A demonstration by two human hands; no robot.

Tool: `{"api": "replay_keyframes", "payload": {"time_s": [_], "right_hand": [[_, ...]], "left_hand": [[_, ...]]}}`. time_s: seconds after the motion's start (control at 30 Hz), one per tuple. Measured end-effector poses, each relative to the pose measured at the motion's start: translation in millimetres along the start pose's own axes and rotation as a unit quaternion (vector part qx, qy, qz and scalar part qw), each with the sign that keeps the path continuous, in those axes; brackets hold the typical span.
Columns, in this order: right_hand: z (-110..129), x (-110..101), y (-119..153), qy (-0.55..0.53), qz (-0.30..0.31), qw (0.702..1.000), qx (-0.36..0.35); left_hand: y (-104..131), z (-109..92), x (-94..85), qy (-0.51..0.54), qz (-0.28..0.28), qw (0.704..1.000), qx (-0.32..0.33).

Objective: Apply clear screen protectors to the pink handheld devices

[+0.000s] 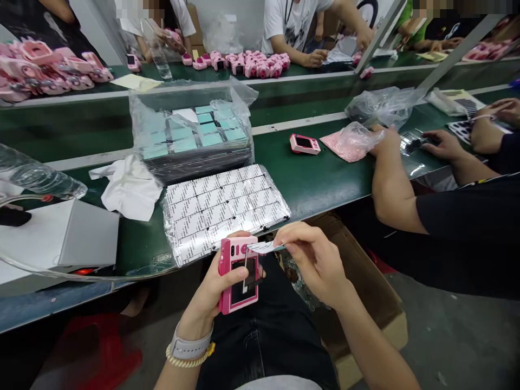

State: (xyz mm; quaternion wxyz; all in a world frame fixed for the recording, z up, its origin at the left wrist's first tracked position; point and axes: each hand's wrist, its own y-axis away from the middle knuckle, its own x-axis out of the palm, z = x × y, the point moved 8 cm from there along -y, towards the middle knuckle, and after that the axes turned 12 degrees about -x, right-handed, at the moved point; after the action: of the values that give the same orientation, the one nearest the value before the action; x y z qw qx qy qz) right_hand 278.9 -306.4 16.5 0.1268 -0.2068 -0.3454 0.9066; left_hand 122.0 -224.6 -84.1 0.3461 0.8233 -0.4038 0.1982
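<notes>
My left hand (215, 281) is wrapped round a pink toy camera (240, 297), its dark screen turned up toward me and the thumb lying on that screen. Between the thumb and fingers of my right hand (314, 257) is a thin white film piece (264, 247), bluish near the fingertips. Its far end reaches the camera's upper face near the round button; whether it is stuck there I cannot tell. Just beyond my hands, on the bench edge, lies a stack of printed white sheets (223, 203) divided into rectangles, partly in clear plastic.
Behind the sheets stands a plastic-wrapped stack of blue-green films (195, 132). A white cloth (132, 187) and a grey box (77, 238) are at left. Another pink camera (304, 144) lies near a bag of pink pieces (349, 142). A co-worker's arm (392, 184) rests at right; a cardboard box (365, 292) sits below.
</notes>
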Motion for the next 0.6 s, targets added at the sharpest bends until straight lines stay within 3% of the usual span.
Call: {"api": "replay_keyframes", "payload": {"time_s": [0.13,0.27,0.47,0.6], "right_hand": [[-15.8,-2.0,3.0,-0.013,-0.02,0.999,0.036],[-18.4,-5.2,-2.0,-0.009,-0.027,0.999,0.021],[20.0,-8.4,-14.6,0.041,0.015,0.993,-0.108],[50.4,-17.1,-7.2,0.122,0.014,0.987,-0.104]], "left_hand": [[-0.3,5.4,12.8,0.004,0.073,0.997,-0.025],[-0.9,6.5,11.0,-0.021,0.058,0.998,-0.012],[-1.9,0.4,6.7,-0.064,-0.009,0.998,0.007],[-0.4,-3.2,-2.4,-0.032,-0.07,0.997,0.015]]}}
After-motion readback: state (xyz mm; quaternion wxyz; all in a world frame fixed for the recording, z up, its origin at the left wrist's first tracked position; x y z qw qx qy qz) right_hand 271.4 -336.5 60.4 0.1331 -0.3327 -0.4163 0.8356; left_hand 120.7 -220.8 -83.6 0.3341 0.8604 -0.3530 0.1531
